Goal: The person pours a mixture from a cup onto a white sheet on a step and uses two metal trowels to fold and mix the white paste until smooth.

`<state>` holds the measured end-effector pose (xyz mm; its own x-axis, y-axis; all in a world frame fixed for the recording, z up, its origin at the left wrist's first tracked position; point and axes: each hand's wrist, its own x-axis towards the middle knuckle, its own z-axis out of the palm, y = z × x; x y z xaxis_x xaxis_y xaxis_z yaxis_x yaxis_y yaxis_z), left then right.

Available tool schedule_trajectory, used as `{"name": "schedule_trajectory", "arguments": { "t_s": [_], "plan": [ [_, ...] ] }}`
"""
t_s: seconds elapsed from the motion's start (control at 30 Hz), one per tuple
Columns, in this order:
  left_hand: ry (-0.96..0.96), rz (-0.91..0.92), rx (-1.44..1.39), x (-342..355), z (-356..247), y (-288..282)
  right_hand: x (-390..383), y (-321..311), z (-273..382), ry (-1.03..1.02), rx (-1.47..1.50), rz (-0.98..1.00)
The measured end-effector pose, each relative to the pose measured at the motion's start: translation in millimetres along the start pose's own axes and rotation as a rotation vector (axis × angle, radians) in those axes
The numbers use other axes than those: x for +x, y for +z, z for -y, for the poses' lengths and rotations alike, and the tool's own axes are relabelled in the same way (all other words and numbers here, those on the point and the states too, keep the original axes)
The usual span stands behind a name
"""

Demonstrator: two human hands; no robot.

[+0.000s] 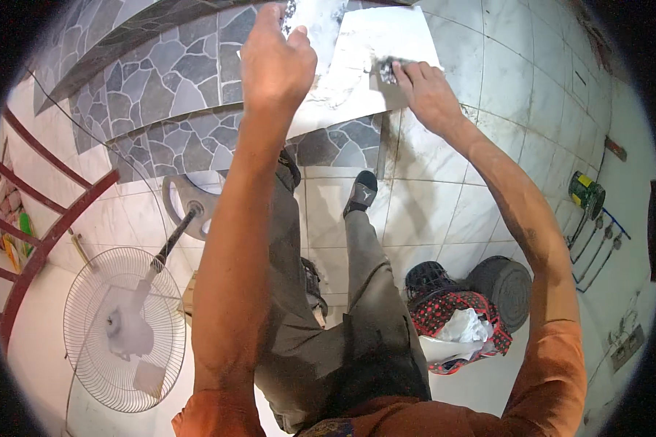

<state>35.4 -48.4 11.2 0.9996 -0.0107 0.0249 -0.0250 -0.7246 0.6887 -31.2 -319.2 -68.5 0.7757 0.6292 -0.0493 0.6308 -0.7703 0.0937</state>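
Observation:
My left hand point(278, 69) is closed at the top edge of the view, gripping a white piece with black speckles point(315, 16) that runs out of the picture. Glare washes out most of that piece. Below and to its right, a large white sheet point(335, 102) lies over the grey stone-patterned covering. My right hand point(428, 89) rests near the sheet's right side, fingers bent around a small black-and-white lump point(388, 71). The lump looks crumpled, but its kind cannot be made out. Dark smudges mark the sheet beside it.
A standing fan point(124, 331) is on the left beside a dark red curved metal frame point(58, 222). On the right are a polka-dotted bag point(444, 309) with white plastic inside and a black round container point(499, 291). White tiles point(423, 211) cover the floor.

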Motion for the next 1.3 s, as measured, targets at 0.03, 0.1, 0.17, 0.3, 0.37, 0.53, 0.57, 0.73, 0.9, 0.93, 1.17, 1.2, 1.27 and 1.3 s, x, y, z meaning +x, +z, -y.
{"name": "schedule_trajectory", "arguments": {
  "t_s": [0.03,0.1,0.17,0.3,0.37,0.53,0.57,0.73,0.9,0.93,1.17,1.2,1.27,1.3],
  "plan": [
    [-0.008,0.0,-0.001,0,2,-1,4,2,-2,0.023,0.016,-0.011],
    [-0.06,0.014,-0.081,1,-6,3,1,23,-13,0.035,-0.025,0.026],
    [-0.056,0.028,-0.076,-1,-8,2,-2,42,-5,-0.041,-0.123,0.159],
    [0.137,-0.177,0.022,-5,6,-3,-7,26,9,-0.02,0.126,0.164],
    [0.057,-0.113,-0.032,-6,3,-9,2,13,2,-0.037,0.05,0.118],
    [-0.038,-0.053,-0.108,-3,-17,-8,15,45,-22,0.054,0.01,0.06],
    [-0.016,-0.079,-0.069,-5,-10,-12,13,44,-10,-0.031,-0.057,0.191],
    [0.063,-0.113,-0.054,-11,3,-20,5,17,0,0.004,0.145,0.086],
    [0.092,-0.196,0.001,-8,5,-17,-8,31,19,-0.057,0.037,0.13],
    [0.093,-0.2,-0.004,-8,1,-16,-15,38,17,-0.058,0.03,0.13],
    [0.062,-0.183,-0.051,-18,-1,-20,-8,1,22,-0.101,0.014,0.057],
    [0.004,-0.158,-0.05,-15,-6,-19,-9,8,21,-0.095,-0.001,0.059],
    [0.022,-0.155,-0.085,-12,-15,-18,-16,34,26,-0.112,0.051,0.181],
    [0.026,-0.145,-0.1,-13,-16,-20,-20,37,30,-0.161,0.091,0.15]
  ]
}}
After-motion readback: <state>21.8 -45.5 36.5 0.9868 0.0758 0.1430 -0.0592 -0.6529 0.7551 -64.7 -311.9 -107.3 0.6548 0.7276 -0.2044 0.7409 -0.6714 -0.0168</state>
